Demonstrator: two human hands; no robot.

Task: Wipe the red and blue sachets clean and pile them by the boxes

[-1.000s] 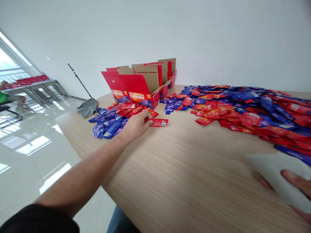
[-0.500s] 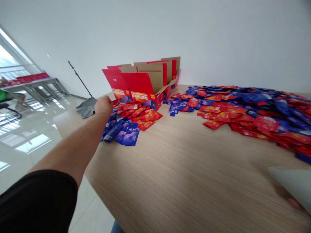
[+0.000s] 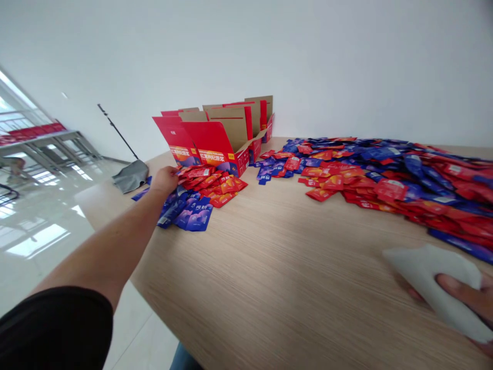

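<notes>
My left hand (image 3: 165,180) reaches far out at the left, its fingers curled at the left edge of a pile of red sachets (image 3: 219,182). The fingertips are mostly hidden, so what they grip does not show. Just below that pile lie blue-purple sachets (image 3: 194,213), and another blue sachet (image 3: 141,193) shows left of the wrist. At the lower right, my right hand (image 3: 468,298) is closed on a folded white sheet (image 3: 423,267), cloth or paper, with the thumb on top. The sheet is over the tabletop and slightly blurred.
Red printed cartons (image 3: 213,139) with raised flaps stand behind the left pile. A large heap of red and blue sachets (image 3: 370,174) spreads along the wall. A grey cloth (image 3: 131,176) lies at the left end of the wooden table (image 3: 269,267). A black pole (image 3: 117,131) leans behind.
My right hand has come further into view with the white sheet. My left hand stays by the red sachets; a blue sachet now shows left of it. The view has shifted slightly right.
</notes>
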